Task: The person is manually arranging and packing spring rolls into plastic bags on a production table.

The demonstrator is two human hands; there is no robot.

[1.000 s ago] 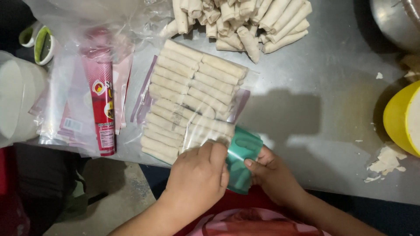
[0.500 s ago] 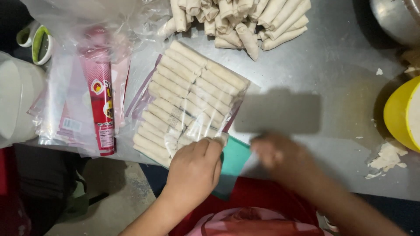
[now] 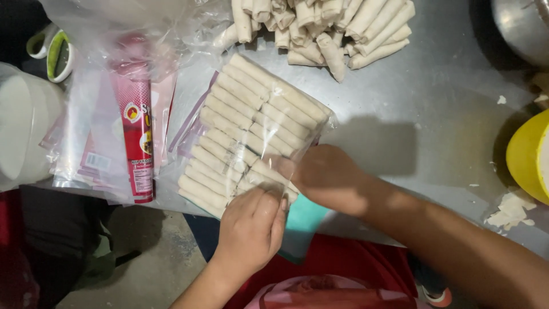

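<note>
On the grey metal table point(image 3: 400, 137) lies a clear bag of pale rolls point(image 3: 251, 129), below the loose pile of rolls point(image 3: 326, 28). The left hand point(image 3: 251, 229) pinches the bag's near corner; the right hand point(image 3: 326, 177), half a second ago off the bag, now grips its near edge. The teal piece point(image 3: 303, 220) sits lower, mostly behind both hands.

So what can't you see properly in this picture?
- Head view: the teal sheet is mostly covered by the left hand and the bag of rolls.
- The yellow bowl and metal pot are cut off by the frame edges.
- The pile of loose rolls runs past the top edge.
- The right hand hides its own fingertips.
</note>
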